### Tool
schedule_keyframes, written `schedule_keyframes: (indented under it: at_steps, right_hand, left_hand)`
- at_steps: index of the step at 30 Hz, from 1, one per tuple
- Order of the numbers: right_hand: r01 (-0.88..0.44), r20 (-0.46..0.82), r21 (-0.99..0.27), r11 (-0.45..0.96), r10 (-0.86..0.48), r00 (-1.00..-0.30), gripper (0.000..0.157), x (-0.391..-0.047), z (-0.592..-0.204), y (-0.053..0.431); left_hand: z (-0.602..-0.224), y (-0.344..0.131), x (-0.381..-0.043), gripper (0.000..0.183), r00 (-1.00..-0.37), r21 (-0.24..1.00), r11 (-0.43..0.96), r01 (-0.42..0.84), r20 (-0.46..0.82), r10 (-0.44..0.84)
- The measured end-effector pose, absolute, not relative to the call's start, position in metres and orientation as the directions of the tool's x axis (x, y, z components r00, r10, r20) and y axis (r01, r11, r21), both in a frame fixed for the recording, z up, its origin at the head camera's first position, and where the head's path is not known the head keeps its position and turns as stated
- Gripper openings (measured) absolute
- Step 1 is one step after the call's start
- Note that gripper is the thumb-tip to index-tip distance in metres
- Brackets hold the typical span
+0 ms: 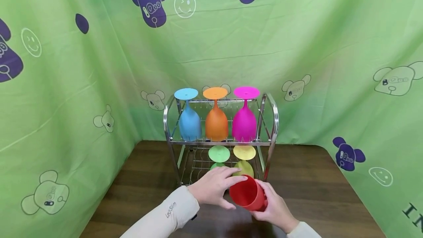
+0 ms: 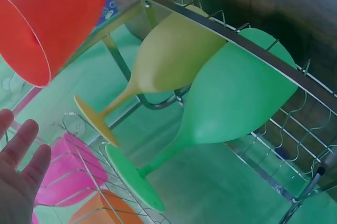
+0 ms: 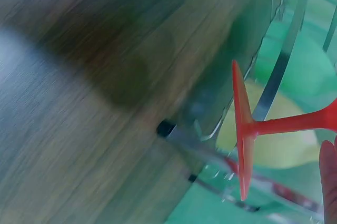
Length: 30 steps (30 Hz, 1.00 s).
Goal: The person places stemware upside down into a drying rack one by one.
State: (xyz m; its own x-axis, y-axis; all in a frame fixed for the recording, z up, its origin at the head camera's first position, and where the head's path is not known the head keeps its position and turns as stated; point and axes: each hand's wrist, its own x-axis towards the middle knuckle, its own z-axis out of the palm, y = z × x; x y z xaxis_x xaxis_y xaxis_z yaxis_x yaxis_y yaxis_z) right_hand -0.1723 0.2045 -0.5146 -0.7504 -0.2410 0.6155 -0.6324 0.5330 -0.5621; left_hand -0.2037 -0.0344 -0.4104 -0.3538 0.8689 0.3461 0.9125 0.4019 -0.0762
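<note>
A red plastic goblet (image 1: 247, 193) is held by my right hand (image 1: 275, 208), which grips its bowl from the right side. The goblet is tilted, its mouth toward the head camera; its stem and foot (image 3: 243, 129) show in the right wrist view. Close to the rim, my left hand (image 1: 216, 186) has its fingers extended and spread; in the left wrist view a gap separates its fingers (image 2: 21, 142) from the red bowl (image 2: 58, 21). Behind the hands, a green goblet (image 2: 239, 89) and a yellow goblet (image 2: 168, 50) stand upside down on the rack's lower tier.
A two-tier metal rack (image 1: 275, 118) stands on the dark wooden table (image 1: 307, 183). Upside down on its upper tier are a blue goblet (image 1: 190, 124), an orange goblet (image 1: 216, 124) and a magenta goblet (image 1: 244, 124). Green patterned cloth (image 1: 211, 47) hangs behind and at both sides.
</note>
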Motion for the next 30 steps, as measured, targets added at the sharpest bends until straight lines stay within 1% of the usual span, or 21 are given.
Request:
schedule_keyframes:
  at_steps: [5,11,16,19,23,26,30]
  right_hand:
    - [-0.682,0.645,-0.529,0.506,-0.282,-0.71,0.089,-0.178,-0.512,0.188]
    - [-0.71,0.658,-0.488,0.508,-0.32,-0.681,0.085,-0.18,-0.507,0.176]
    - [-0.722,0.661,-0.486,0.493,-0.333,-0.672,0.081,-0.18,-0.502,0.171]
    - [-0.729,0.657,-0.488,0.48,-0.347,-0.669,0.08,-0.182,-0.5,0.168]
    - [-0.736,0.648,-0.483,0.474,-0.371,-0.665,0.081,-0.183,-0.5,0.166]
    - [-0.728,0.634,-0.495,0.475,-0.376,-0.676,0.081,-0.182,-0.498,0.165]
    - [-0.707,0.606,-0.541,0.456,-0.371,-0.703,0.081,-0.18,-0.492,0.163]
  left_hand:
    - [-0.409,-0.036,-0.206,0.079,-0.366,-0.038,0.403,0.914,0.352,0.862]
    - [-0.411,-0.039,-0.207,0.079,-0.363,-0.029,0.397,0.917,0.348,0.864]
    - [-0.41,-0.042,-0.205,0.078,-0.424,0.031,0.435,0.9,0.296,0.856]
    - [-0.408,-0.045,-0.204,0.076,-0.465,0.099,0.456,0.884,0.273,0.842]
    - [-0.406,-0.049,-0.203,0.072,-0.501,0.205,0.46,0.864,0.256,0.827]
    - [-0.405,-0.051,-0.202,0.07,-0.531,0.285,0.464,0.839,0.24,0.813]
    - [-0.405,-0.055,-0.201,0.071,-0.586,0.387,0.48,0.787,0.225,0.779]
